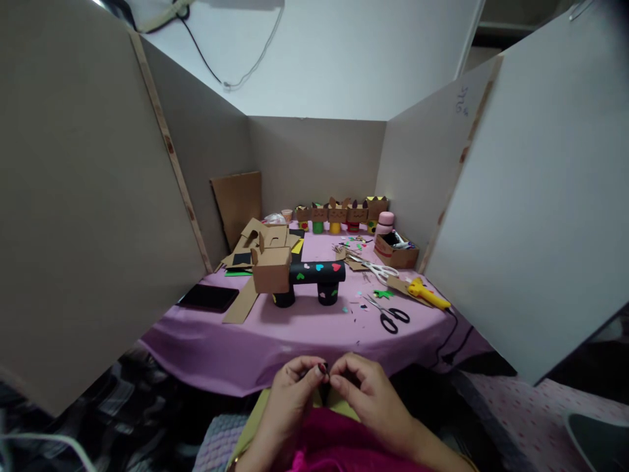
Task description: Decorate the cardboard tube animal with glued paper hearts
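Low in the head view, over my lap, my left hand (295,388) and my right hand (369,394) meet fingertip to fingertip. Both are closed in a pinch. A tiny dark bit shows at the left fingertips, too small to name. Beyond them on the table stands a cardboard animal figure with a brown box head (271,270) facing left. Its black tube body (317,272) carries coloured paper hearts and rests on short black legs (327,294). Neither hand touches the figure.
Black-handled scissors (388,318), white-handled scissors (383,270) and a yellow glue gun (427,293) lie at right. A dark tablet (209,297) and cardboard scraps (260,236) lie left. Several cardboard animal figures (338,213) stand behind. Partition walls (317,151) enclose the pink-covered table (211,347).
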A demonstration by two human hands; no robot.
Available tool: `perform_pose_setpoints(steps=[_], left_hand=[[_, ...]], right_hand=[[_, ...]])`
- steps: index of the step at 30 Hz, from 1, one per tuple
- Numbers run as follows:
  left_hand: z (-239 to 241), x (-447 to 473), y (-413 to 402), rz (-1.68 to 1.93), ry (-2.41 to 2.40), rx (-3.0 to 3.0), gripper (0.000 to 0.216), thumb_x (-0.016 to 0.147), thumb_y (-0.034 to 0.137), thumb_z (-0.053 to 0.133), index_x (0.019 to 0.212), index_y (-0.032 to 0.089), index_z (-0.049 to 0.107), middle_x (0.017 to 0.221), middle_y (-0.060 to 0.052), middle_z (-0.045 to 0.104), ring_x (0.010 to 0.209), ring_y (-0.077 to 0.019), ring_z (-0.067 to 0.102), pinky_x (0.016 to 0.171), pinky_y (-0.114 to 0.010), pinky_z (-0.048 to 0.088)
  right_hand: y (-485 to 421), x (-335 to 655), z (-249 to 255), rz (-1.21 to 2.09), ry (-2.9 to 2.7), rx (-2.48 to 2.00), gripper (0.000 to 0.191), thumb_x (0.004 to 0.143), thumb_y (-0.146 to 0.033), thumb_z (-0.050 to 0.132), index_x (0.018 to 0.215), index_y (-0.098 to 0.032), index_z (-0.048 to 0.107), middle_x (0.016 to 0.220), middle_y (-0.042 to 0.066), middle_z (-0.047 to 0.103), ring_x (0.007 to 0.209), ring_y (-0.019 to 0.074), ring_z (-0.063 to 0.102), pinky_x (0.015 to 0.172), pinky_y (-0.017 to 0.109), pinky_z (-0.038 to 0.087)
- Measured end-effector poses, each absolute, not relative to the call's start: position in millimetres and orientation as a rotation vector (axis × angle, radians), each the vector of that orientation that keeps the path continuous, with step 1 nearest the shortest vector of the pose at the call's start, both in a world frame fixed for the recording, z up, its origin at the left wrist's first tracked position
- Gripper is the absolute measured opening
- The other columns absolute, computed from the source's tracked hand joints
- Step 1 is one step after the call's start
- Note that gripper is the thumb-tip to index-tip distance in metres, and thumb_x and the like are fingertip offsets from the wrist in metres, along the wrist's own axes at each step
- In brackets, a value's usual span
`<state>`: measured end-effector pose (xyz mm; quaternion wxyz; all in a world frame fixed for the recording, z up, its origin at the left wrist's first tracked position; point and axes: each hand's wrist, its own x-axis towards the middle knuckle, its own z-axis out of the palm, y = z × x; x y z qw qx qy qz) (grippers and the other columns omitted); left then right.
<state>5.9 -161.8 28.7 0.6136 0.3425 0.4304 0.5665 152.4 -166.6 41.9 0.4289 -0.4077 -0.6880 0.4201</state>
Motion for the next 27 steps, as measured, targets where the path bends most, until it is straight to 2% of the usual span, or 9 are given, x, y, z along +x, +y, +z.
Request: perform_pose_setpoints(steps=[2, 7, 13, 19, 27], left_hand=[[30, 6, -162, 1.332, 1.044, 0.808, 0.034, 0.043, 0.037, 0.083, 0.065, 0.015, 0.067, 0.058, 0.001, 0.063, 0.052, -0.0099, 0.053, 0.051, -0.020, 0.040], [26, 4, -161, 1.376, 1.092, 0.853, 0.035, 0.045, 0.037, 0.082, 0.069, 0.015, 0.069, 0.065, -0.003, 0.067, 0.061, -0.0133, 0.057, 0.058, -0.023, 0.044], [26, 4, -161, 1.375, 1.124, 0.900, 0.031, 0.048, 0.037, 0.080, 0.066, 0.015, 0.066, 0.064, -0.002, 0.065, 0.058, -0.0130, 0.056, 0.054, -0.022, 0.042], [28, 6, -161, 1.351, 1.059, 0.895, 0.032, 0.047, 0.038, 0.081, 0.061, 0.015, 0.064, 0.060, 0.000, 0.062, 0.057, -0.0113, 0.053, 0.056, -0.021, 0.041], [18, 3, -156, 1.234, 0.957, 0.893, 0.038, 0.051, 0.044, 0.080, 0.066, 0.013, 0.064, 0.057, 0.001, 0.058, 0.052, -0.0088, 0.047, 0.052, -0.020, 0.037]], right_hand=[[-168, 151, 44, 0.910, -1.795, -1.029, 0.017, 0.083, -0.028, 0.055, 0.071, -0.017, 0.062, 0.068, 0.002, 0.060, 0.066, 0.0160, 0.053, 0.061, 0.026, 0.039], [-167, 147, 43, 0.815, -1.872, -1.013, 0.013, 0.082, -0.019, 0.056, 0.070, -0.017, 0.061, 0.067, 0.001, 0.061, 0.064, 0.0153, 0.054, 0.060, 0.025, 0.039], [-168, 148, 40, 0.670, -1.972, -0.981, 0.012, 0.083, -0.015, 0.052, 0.074, -0.018, 0.060, 0.070, 0.003, 0.061, 0.065, 0.0159, 0.056, 0.062, 0.026, 0.040], [-169, 151, 37, 0.408, -2.110, -0.888, 0.015, 0.084, -0.013, 0.046, 0.078, -0.015, 0.060, 0.073, 0.008, 0.062, 0.067, 0.0184, 0.057, 0.062, 0.028, 0.040], [-167, 148, 37, 0.578, -1.873, -0.940, 0.013, 0.080, -0.014, 0.055, 0.072, -0.014, 0.065, 0.066, 0.006, 0.064, 0.063, 0.0166, 0.059, 0.059, 0.025, 0.042]])
